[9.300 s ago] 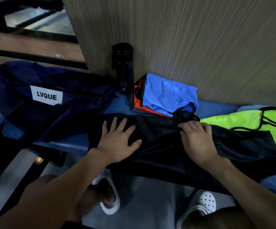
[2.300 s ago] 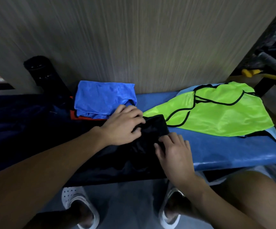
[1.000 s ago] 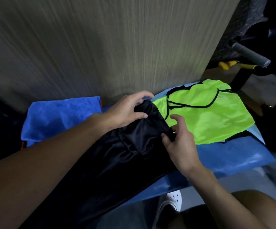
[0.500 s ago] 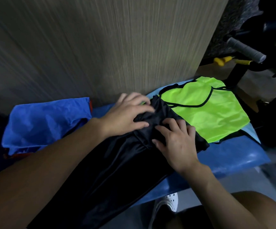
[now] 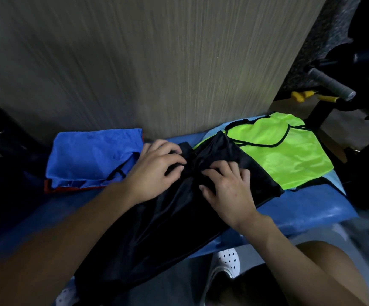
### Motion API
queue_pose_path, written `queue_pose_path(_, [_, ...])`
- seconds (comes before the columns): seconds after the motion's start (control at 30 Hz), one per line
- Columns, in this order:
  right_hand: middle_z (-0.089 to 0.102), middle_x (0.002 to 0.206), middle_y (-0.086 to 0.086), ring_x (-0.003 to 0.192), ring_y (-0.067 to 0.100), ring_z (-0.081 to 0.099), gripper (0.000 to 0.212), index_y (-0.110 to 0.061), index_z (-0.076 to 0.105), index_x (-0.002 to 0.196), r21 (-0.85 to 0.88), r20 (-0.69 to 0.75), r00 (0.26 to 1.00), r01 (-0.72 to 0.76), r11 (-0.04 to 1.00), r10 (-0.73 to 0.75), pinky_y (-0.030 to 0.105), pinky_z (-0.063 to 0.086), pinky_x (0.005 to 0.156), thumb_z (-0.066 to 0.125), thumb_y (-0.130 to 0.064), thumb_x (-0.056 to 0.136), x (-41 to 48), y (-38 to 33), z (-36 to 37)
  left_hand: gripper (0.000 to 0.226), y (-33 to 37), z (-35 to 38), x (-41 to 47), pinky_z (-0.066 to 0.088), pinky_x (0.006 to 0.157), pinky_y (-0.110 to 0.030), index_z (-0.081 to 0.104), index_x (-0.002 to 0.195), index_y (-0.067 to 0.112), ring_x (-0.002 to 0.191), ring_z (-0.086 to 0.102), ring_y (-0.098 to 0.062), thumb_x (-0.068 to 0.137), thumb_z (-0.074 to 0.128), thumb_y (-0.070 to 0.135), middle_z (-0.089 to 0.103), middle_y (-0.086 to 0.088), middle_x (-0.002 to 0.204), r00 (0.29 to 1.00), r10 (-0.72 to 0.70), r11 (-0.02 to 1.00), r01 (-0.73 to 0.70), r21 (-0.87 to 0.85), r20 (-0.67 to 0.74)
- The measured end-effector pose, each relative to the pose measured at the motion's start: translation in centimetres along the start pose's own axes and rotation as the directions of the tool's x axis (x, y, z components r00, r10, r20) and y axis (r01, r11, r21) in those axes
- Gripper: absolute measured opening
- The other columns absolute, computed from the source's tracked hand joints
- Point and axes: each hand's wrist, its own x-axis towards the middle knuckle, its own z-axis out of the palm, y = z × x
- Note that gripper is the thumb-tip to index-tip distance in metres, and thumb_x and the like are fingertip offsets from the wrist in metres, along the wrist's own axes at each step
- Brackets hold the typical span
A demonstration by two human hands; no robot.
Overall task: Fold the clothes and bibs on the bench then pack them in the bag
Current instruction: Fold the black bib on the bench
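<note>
Across the blue surface (image 5: 300, 208): black garment (image 5: 168, 217), its far end overlapping the neon-green bib (image 5: 285, 157) at right. Left hand (image 5: 157, 171) and right hand (image 5: 227, 188) side by side there, each grip curled into bunched black fabric. At left, folded blue garment (image 5: 90, 157).

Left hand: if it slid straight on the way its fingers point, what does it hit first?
The left hand points right and away, so it would likely first meet the raised fold of the black garment it grips; beyond lies the green bib. Depth is unclear.
</note>
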Motion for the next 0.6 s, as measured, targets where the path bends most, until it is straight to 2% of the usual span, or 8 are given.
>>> queue_pose_path(0.1, [0.058,0.109,-0.004,0.102,0.025,0.051,0.029,-0.026,0.068,0.108,0.071,0.037,0.996,0.082,0.994,-0.084,0.039,0.029,0.082,0.068,-0.038,0.082,0.3,-3.4,-0.3,0.024,0.3,-2.4,-4.9,0.035,0.088,-0.034,0.074,0.097,0.021,0.108,0.054,-0.017,0.089,0.055,0.033,0.063,0.008,0.109,0.974,-0.16,0.987,0.154,-0.048,-0.159])
queue_pose_path(0.23, [0.061,0.111,-0.002,0.107,0.026,0.052,0.029,-0.022,0.066,0.116,0.231,0.154,0.953,0.222,0.947,-0.26,0.04,0.034,0.085,0.065,-0.032,0.088,1.0,-9.6,-0.7,0.023,0.8,-5.8,-13.4,0.04,0.088,-0.04,0.073,0.094,0.02,0.102,0.056,-0.018,0.086,0.055,0.033,0.064,0.008,0.104,0.894,-0.391,0.92,0.382,-0.083,-0.221])
queue_pose_path(0.3, [0.063,0.11,0.001,0.107,0.025,0.054,0.03,-0.018,0.066,0.117,0.352,0.208,0.908,0.278,0.894,-0.365,0.04,0.039,0.087,0.066,-0.027,0.089,1.2,-13.2,-0.6,0.026,0.7,-7.1,-17.8,0.045,0.087,-0.044,0.072,0.093,0.023,0.099,0.058,-0.022,0.083,0.053,0.037,0.065,0.008,0.102,0.802,-0.544,0.837,0.539,-0.094,-0.246])
queue_pose_path(0.4, [0.065,0.103,0.002,0.1,0.023,0.059,0.03,-0.013,0.067,0.116,0.524,0.254,0.824,0.323,0.788,-0.507,0.04,0.047,0.092,0.069,-0.019,0.086,1.4,-18.2,0.6,0.033,0.9,-7.7,-23.8,0.044,0.086,-0.041,0.07,0.096,0.022,0.097,0.058,-0.026,0.081,0.051,0.044,0.064,0.003,0.102,0.621,-0.73,0.674,0.725,-0.144,-0.287])
queue_pose_path(0.5, [0.065,0.114,0.004,0.111,0.022,0.058,0.037,-0.013,0.063,0.123,0.536,0.307,0.758,0.361,0.763,-0.575,0.037,0.044,0.101,0.069,-0.018,0.087,2.1,-21.5,2.5,0.022,1.7,-7.2,-27.7,0.051,0.078,-0.043,0.064,0.084,0.022,0.082,0.058,-0.023,0.083,0.063,0.044,0.063,0.004,0.084,0.462,-0.853,0.518,0.81,-0.275,-0.245])
queue_pose_path(0.57, [0.061,0.128,0.005,0.123,0.022,0.053,0.044,-0.014,0.059,0.13,0.5,0.37,0.709,0.392,0.772,-0.6,0.035,0.039,0.108,0.07,-0.019,0.088,3.1,-22.8,3.7,0.021,2.8,-6.7,-28.7,0.053,0.072,-0.041,0.061,0.079,0.026,0.072,0.06,-0.014,0.085,0.071,0.043,0.061,0.008,0.072,0.39,-0.906,0.423,0.841,-0.337,-0.166])
queue_pose_path(0.6, [0.058,0.134,0.005,0.128,0.022,0.049,0.048,-0.014,0.057,0.133,0.463,0.406,0.677,0.427,0.777,-0.614,0.035,0.036,0.11,0.07,-0.021,0.088,3.6,-23.2,4.3,0.026,3.3,-6.5,-28.8,0.053,0.071,-0.038,0.062,0.081,0.026,0.071,0.061,-0.01,0.084,0.071,0.05,0.062,0.009,0.07,0.364,-0.924,0.383,0.863,-0.33,-0.119])
